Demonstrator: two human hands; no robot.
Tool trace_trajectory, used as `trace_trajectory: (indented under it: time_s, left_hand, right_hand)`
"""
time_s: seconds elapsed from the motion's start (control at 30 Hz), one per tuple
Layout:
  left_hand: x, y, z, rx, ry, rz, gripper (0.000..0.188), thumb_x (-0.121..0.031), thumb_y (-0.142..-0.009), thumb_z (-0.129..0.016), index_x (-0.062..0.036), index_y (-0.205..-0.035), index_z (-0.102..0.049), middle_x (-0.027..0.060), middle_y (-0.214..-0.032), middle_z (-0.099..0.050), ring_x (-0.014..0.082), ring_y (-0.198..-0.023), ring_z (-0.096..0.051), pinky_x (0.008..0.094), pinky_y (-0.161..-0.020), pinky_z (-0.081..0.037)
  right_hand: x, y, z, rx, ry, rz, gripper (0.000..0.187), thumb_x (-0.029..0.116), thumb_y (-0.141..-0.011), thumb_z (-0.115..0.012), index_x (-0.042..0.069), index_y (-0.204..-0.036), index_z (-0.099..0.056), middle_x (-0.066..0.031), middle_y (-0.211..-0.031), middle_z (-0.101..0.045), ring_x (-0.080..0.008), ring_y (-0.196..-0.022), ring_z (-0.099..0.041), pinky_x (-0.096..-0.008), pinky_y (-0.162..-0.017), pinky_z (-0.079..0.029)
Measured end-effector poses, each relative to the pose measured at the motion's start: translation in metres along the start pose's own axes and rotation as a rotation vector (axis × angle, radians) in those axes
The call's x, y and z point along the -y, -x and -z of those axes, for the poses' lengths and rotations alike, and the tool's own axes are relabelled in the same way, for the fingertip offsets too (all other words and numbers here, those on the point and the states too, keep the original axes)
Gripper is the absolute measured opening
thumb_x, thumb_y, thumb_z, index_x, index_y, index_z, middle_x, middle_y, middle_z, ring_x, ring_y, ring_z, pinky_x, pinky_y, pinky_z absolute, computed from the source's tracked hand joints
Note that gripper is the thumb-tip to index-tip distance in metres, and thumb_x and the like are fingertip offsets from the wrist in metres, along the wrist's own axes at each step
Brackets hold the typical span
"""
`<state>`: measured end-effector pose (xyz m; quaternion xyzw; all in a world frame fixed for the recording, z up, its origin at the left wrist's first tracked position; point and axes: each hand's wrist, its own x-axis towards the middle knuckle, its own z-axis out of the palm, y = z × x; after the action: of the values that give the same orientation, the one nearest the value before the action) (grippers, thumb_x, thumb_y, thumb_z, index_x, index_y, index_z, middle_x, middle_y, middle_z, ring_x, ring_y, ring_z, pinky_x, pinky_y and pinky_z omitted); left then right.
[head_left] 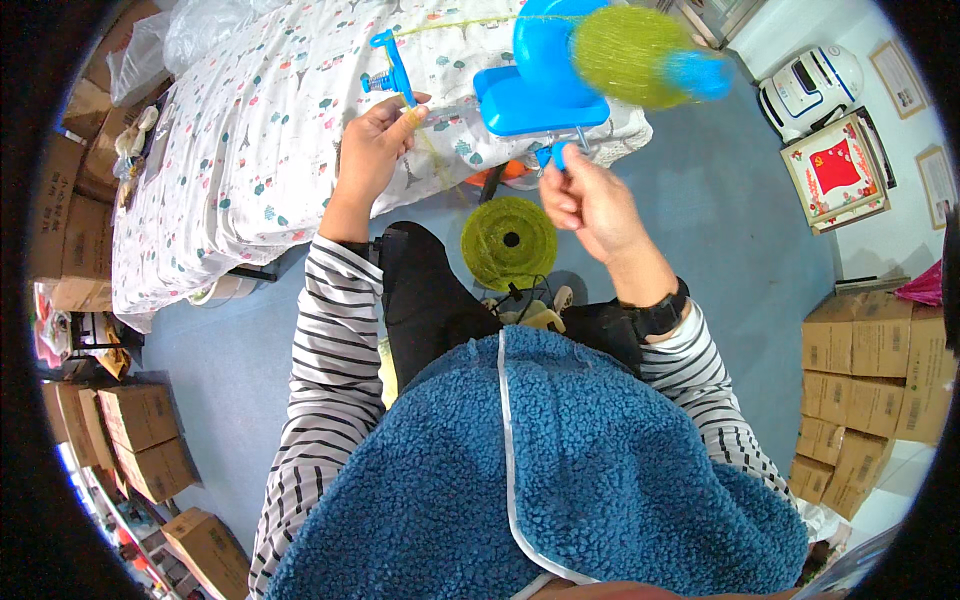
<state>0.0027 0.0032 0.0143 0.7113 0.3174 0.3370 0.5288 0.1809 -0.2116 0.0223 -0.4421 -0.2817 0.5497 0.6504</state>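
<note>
My left hand [377,150] pinches the lower end of a slim blue yarn guide [398,72] fitted with a small spring. A thin yellow-green strand [480,20] stretches from the guide's top to a blue yarn winder [540,95] at the table edge. On the winder, a thick ball of yellow-green yarn [630,58] is smeared by motion. Under the winder's base, my right hand [592,205] closes thumb and fingers on a blue knob [557,157] beside metal rods. Below, between my legs, sits a large round yellow-green yarn spool [508,225] with a dark centre hole.
A patterned white cloth [230,150] covers the table at the left and ahead. Cardboard boxes [140,415] stand at left, with more stacked boxes [860,365] at right. A white machine [810,90] and a framed picture [835,170] are against the right wall.
</note>
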Motion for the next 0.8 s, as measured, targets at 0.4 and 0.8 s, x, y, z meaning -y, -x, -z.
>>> trace_trajectory:
  time_s: [0.4, 0.8]
  left_hand:
    - [0.003, -0.001, 0.001, 0.014, 0.038, 0.010, 0.024, -0.021, -0.093, -0.068, -0.0088, -0.112, -0.073, -0.0048, -0.066, -0.052, 0.0030, -0.059, -0.043, 0.0192, -0.056, -0.036]
    - [0.003, -0.001, 0.001, 0.011, -0.018, -0.008, 0.024, -0.025, -0.092, -0.068, -0.0100, -0.111, -0.073, -0.0046, -0.065, -0.052, 0.0035, -0.058, -0.043, 0.0201, -0.056, -0.036]
  right_hand:
    - [-0.043, 0.004, 0.066, -0.251, 0.138, -0.126, 0.042, 0.042, -0.103, -0.046, 0.009, -0.077, -0.052, 0.0042, -0.060, -0.036, -0.0085, -0.050, -0.034, -0.0253, -0.047, -0.024]
    - [0.038, 0.019, 0.051, -0.221, -0.009, 0.074, 0.040, 0.042, -0.105, -0.042, 0.009, -0.082, -0.051, 0.0033, -0.063, -0.040, -0.0075, -0.052, -0.034, -0.0230, -0.048, -0.025]
